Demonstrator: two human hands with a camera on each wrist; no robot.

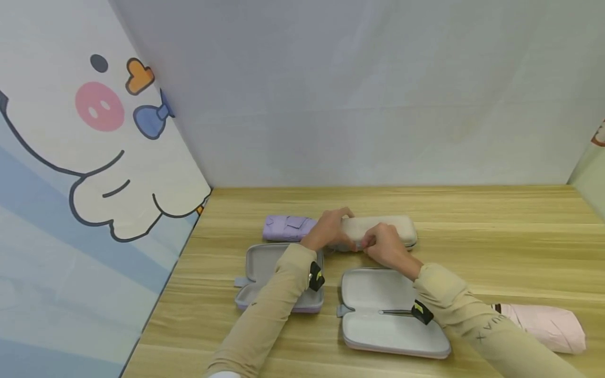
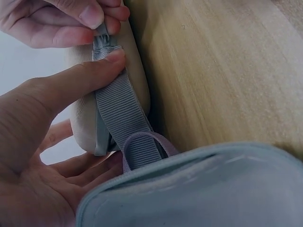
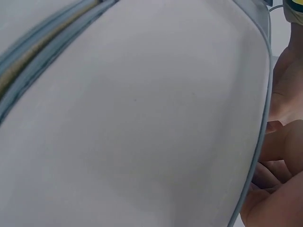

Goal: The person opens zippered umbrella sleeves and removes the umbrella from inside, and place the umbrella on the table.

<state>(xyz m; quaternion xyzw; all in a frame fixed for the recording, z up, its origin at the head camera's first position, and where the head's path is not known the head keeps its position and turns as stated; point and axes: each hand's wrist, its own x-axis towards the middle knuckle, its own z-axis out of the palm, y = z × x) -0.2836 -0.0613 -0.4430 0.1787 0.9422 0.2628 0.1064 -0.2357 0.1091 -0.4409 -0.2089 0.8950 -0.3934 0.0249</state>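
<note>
A beige zip case lies closed at the back of the table, the left hand gripping its left end. In the left wrist view, the left thumb presses on a grey ribbed strap at the case's end, its other fingers behind. The right hand pinches a small grey zipper pull just beyond that thumb. In the right wrist view, a pale case lining hides most of the right hand's work.
Two open cases with grey linings, a lilac-edged one and a pink-edged one, lie nearer. A slim dark stick lies in the latter. A folded lilac umbrella lies back left, a folded pink umbrella front right.
</note>
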